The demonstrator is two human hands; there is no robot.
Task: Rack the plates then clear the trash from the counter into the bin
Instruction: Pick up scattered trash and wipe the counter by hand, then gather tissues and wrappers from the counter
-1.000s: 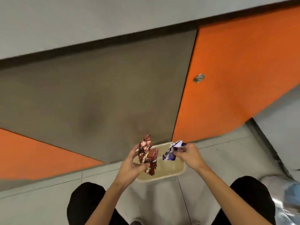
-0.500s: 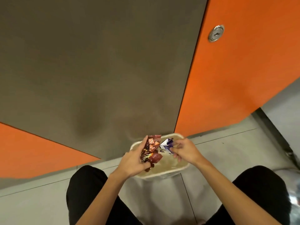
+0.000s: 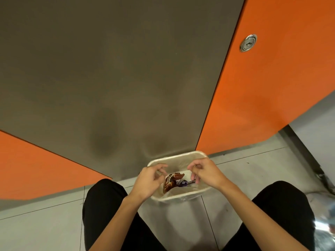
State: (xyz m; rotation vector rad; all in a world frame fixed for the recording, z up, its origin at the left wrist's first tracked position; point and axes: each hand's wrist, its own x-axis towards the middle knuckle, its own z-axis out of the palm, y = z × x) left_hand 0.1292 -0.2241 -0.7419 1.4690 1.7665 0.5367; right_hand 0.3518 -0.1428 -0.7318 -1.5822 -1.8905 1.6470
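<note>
A small cream bin [image 3: 181, 156] stands on the floor against a grey cabinet panel. Inside it lie a crumpled brown wrapper [image 3: 171, 181] and a purple wrapper [image 3: 184, 183]. My left hand [image 3: 149, 178] hovers over the bin's left rim, fingers loosely curled, holding nothing. My right hand [image 3: 204, 172] hovers over the right side of the bin, fingers also loosely curled and empty. Neither hand touches the wrappers. No plates or counter are in view.
The grey panel [image 3: 117, 69] has orange cabinet doors on both sides; the right door [image 3: 272, 78] carries a round metal lock [image 3: 248, 42]. My knees in black trousers flank the bin on the grey tiled floor [image 3: 253, 169]. Something shiny sits at the lower right edge [image 3: 324, 230].
Both hands have let go of their wrappers, which now lie inside the bin. The view has tilted further down and closer to the bin.
</note>
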